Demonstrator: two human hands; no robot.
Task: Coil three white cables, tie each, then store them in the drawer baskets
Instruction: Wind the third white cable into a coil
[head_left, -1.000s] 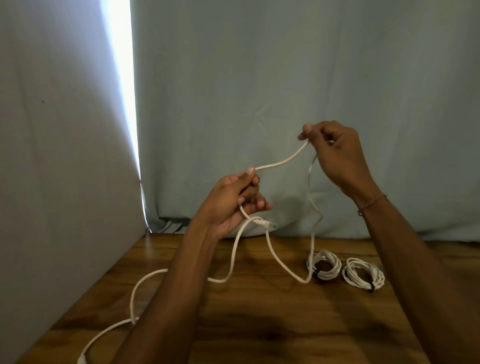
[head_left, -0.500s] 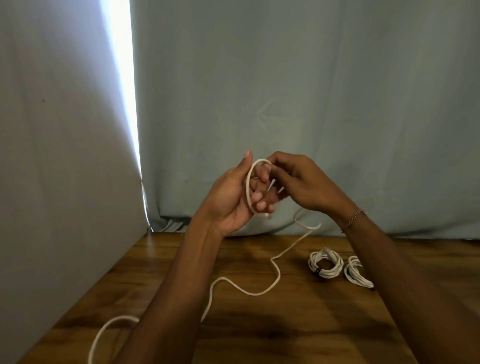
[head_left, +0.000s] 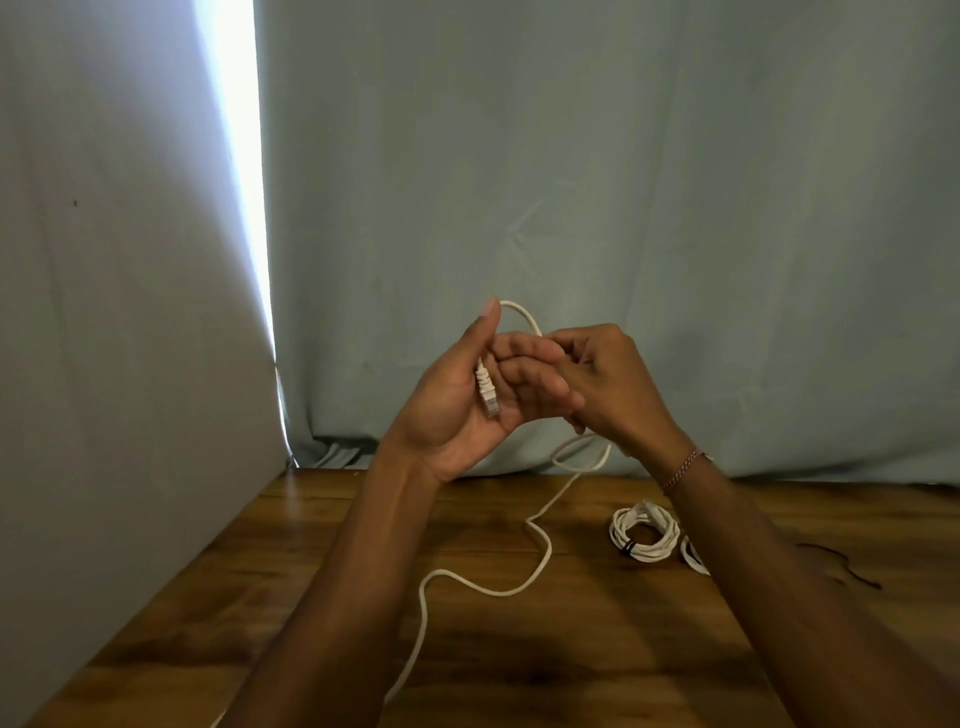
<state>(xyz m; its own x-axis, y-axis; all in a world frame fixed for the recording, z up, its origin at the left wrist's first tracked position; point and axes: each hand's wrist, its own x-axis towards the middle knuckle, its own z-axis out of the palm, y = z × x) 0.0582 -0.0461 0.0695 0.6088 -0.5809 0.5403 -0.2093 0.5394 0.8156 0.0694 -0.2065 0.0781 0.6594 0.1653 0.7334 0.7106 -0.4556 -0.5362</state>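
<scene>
Obs, head view. Left hand (head_left: 457, 400) raised above table (head_left: 571, 649), palm toward camera, thumb up, fingers part-curled. White cable (head_left: 488, 584) plug end (head_left: 488, 395) lies across the palm just below thumb; first loop arcs from thumb tip over to the fingertips. Right hand (head_left: 613, 384) touches the left fingertips, fingers curled down around the strand behind them; exact pinch pt hidden, can't tell which fingers clamp.

Rest of cable hangs below right hand, small kink loop, then trails slack across table toward near edge.

Two coiled cables w/ dark ties: one (head_left: 645, 532) below right wrist, second (head_left: 693, 556) mostly hidden behind forearm.

Handling est.: light, limp, springy; holds kinks, so loops likely pop open if left fingers relax. Jacket looks smooth, prob. slides thru fingers easily. Best hold: behind the plug boot, not the clip; clip prob. fragile. Drawer baskets not in view.
</scene>
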